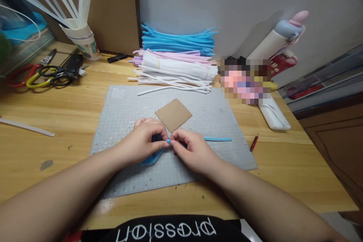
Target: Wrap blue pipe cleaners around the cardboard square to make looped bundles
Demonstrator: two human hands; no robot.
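Both hands meet over the middle of a grey cutting mat (113, 177). My left hand (149, 138) is closed, its thumb and fingers pinching a blue pipe cleaner (218, 139). Close against it, my right hand (190, 147) pinches the same blue strip, whose free end sticks out to the right. Beneath my left hand hangs a bent blue piece (153, 159), partly hidden by the fingers. A square of brown cardboard (174, 115) lies just beyond the fingertips, turned cornerwise.
Blue (178, 41) and white pipe cleaners (178, 69) are piled behind the mat. Scissors (48, 75) and a cup of white sticks (82, 39) stand at the left. On the right are a bottle (269, 39), a white case (273, 113) and a small red item (254, 143).
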